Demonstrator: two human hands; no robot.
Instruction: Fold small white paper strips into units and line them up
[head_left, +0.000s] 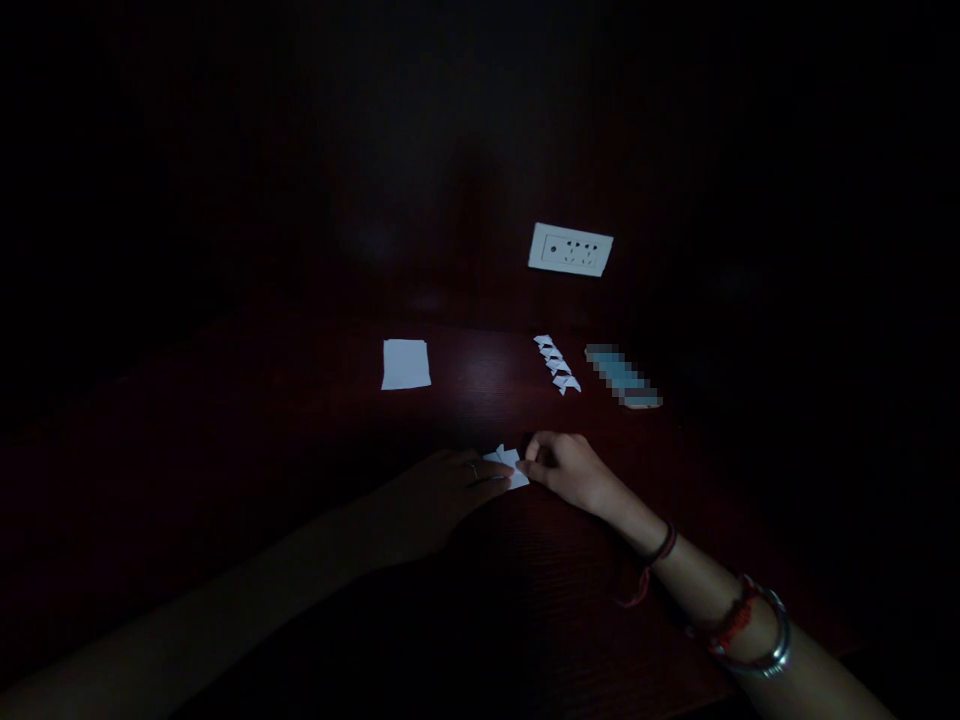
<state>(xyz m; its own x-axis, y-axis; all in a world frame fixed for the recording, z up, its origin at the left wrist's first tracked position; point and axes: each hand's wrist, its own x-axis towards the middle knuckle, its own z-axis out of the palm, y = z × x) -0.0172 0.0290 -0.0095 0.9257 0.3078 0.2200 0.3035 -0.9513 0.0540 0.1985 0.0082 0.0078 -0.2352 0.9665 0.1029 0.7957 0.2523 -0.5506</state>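
A small piece of folded white paper [517, 478] lies on the dark red table in front of me, one pointed flap sticking up at its far edge. My left hand [457, 482], in shadow with a ring on one finger, reaches in from the left; its outstretched fingers press flat on the paper. From the right comes my right hand [568, 470], its thumb and index finger pinching the paper's right edge. Cord bracelets and a silver bangle circle the right arm.
A stack of square white paper [406, 364] lies at the back left. Several folded white paper pieces [556, 364] form a row at the back right, beside a pixelated phone [622, 376]. A white socket panel [571, 250] is set behind. The surroundings are very dark.
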